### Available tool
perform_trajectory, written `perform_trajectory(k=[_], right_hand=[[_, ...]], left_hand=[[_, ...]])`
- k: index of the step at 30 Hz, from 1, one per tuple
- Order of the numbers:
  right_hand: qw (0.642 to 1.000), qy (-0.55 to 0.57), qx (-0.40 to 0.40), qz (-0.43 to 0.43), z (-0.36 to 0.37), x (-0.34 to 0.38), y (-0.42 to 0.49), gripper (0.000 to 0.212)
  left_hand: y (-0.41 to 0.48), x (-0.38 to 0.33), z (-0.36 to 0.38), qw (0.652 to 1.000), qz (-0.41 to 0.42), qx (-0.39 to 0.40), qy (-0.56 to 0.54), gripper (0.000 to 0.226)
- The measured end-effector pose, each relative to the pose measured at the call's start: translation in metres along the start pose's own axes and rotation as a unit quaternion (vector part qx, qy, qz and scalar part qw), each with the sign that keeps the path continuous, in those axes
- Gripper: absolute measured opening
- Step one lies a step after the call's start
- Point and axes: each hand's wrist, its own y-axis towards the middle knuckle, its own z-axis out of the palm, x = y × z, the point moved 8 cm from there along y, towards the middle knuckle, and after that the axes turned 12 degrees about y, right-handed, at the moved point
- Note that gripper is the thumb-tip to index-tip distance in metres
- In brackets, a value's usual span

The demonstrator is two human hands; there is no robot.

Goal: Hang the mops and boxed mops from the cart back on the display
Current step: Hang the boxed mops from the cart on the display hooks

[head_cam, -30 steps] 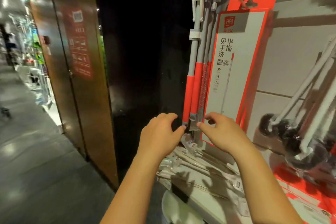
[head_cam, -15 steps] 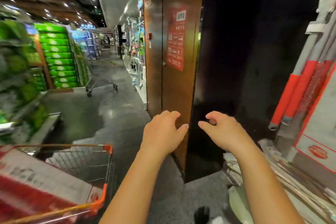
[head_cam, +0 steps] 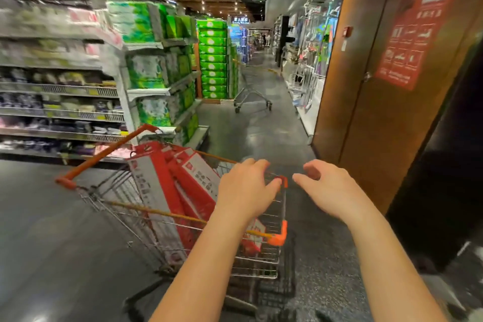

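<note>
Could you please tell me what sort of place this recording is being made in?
Most likely a supermarket aisle: stocked shelves line the left, and a wire shopping cart holds red boxed mops.

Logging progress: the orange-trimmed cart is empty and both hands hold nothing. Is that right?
Not quite. In the head view the cart is not empty: it holds red-and-white boxed mops. The left hand and right hand do hold nothing.

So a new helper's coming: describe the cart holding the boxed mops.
Beside the shelves of green packs stands a wire shopping cart with orange trim, nearest the camera. Unlike the plain grey wire cart farther down the aisle, it holds long red-and-white boxes.
</note>
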Motion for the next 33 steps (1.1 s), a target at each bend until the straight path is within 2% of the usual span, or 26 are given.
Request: perform_trajectory(k=[6,15,22,29,33], right_hand=[[0.998,-0.002,0.043,-0.038,0.063,0.049,0.002,0.050],[0.992,-0.005,0.095,-0.085,0.125,0.091,0.035,0.047],[0.981,0.017,0.143,-0.128,0.169,0.111,0.103,0.044],[0.970,0.050,0.171,-0.166,0.209,0.131,0.198,0.036],[0.959,0.049,0.206,-0.187,0.237,0.136,0.235,0.038]], left_hand=[[-0.019,0.074,-0.010,0.999,-0.049,0.001,0.005,0.045],[-0.012,0.148,0.001,0.992,-0.123,0.005,0.002,0.050],[0.037,0.192,0.024,0.984,-0.175,0.023,0.010,0.046],[0.104,0.227,0.041,0.972,-0.233,0.003,0.026,0.046],[0.130,0.247,0.056,0.960,-0.277,0.013,0.029,0.044]])
